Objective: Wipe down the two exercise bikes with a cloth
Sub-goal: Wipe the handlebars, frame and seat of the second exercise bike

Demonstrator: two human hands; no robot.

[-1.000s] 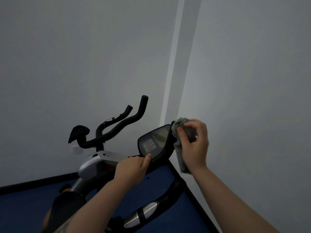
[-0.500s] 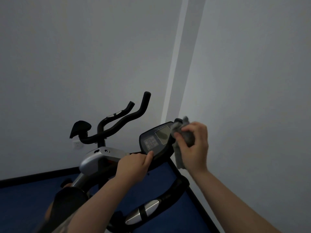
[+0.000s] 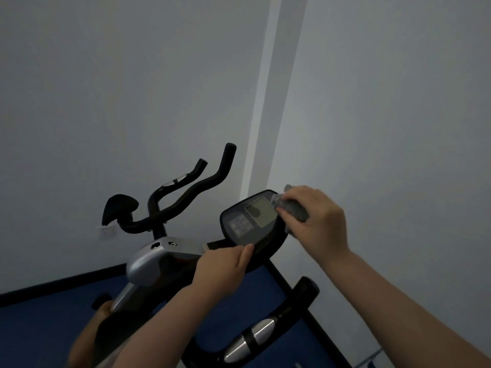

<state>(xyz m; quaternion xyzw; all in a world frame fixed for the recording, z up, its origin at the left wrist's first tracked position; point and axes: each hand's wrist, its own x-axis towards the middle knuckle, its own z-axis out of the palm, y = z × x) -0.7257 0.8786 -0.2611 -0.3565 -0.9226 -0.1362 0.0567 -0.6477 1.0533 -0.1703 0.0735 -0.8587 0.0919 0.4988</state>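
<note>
The right hand (image 3: pixel 316 224), arm stretched forward, pinches one grey cloth (image 3: pixel 293 208) against the console (image 3: pixel 255 221) at its 3 o'clock edge, while the left hand (image 3: pixel 221 266) grips the console's 6 o'clock rim; two exercise bikes (image 3: pixel 159 251) show.

My left hand (image 3: pixel 221 266) curled with thumb extended, forearm raised from below, my right hand (image 3: pixel 316 221) fingers bent in a grip, right forearm stretched diagonally forward.

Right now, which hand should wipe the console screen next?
Right. The right hand already grips the cloth at the edge of the screen, while the left hand grips the console's lower edge.
</note>
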